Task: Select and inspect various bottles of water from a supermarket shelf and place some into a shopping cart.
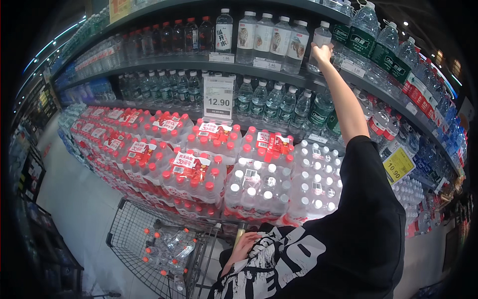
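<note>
My right arm stretches up to the upper shelf, where my right hand [322, 51] is closed round a clear water bottle [321, 36] with a white cap and pale label. The bottle stands upright at the shelf's front, to the right of several square-shouldered bottles [271, 39] with animal pictures. Low down, my left hand [245, 245] is closed at the handle [239, 235] of a shopping cart [144, 212]; my shirt partly covers the fingers. Inside the cart lie several clear bottles [172, 246] with orange-red caps.
Shrink-wrapped packs of red-capped bottles [186, 167] and white-capped bottles [256, 187] are stacked between the cart and the shelves. Green-labelled bottles [274, 102] fill the lower shelf. Large green-labelled jugs [366, 32] stand to the right of my right hand. Price signs [218, 97] jut from the shelf edges.
</note>
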The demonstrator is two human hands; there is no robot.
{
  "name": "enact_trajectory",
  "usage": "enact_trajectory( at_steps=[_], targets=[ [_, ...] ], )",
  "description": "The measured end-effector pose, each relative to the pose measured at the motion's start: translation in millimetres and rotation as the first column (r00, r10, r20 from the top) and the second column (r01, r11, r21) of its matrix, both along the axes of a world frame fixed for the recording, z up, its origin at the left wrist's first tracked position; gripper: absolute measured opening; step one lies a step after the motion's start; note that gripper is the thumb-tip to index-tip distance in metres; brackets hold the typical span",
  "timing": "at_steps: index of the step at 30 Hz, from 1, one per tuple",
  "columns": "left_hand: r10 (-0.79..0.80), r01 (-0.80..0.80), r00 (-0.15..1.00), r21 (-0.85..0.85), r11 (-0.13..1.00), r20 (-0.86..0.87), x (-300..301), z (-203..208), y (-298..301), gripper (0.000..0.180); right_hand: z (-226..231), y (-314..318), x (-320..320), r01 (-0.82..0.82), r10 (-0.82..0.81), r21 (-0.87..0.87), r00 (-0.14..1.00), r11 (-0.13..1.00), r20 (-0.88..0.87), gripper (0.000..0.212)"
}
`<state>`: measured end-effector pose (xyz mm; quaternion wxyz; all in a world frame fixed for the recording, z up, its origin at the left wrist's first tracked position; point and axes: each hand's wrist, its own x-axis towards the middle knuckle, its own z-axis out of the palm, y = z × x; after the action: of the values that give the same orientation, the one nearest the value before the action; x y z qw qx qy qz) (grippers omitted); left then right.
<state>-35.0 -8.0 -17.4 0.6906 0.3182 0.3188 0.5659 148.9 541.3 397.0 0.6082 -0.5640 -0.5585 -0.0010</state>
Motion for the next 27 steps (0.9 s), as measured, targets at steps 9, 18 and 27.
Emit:
enact_trajectory(
  at_steps=[9,18,27],
  targets=[
    [-0.067,0.086,0.992,0.179,0.980,-0.110,0,-22,6,0.034,-19,113,48,-0.218,0.215,-0.110,0.976,0.970,-0.034,0.059],
    [-0.105,0.111,0.985,0.033,0.993,-0.140,-3,-14,3,0.035,-17,83,9,-0.270,0.229,-0.143,0.941,0.952,-0.247,0.052],
    [-0.122,0.123,0.992,0.072,0.990,-0.019,1,-57,1,0.035,-20,68,19,-0.495,0.466,0.022,0.801,0.868,-0.374,0.040]
  ],
)
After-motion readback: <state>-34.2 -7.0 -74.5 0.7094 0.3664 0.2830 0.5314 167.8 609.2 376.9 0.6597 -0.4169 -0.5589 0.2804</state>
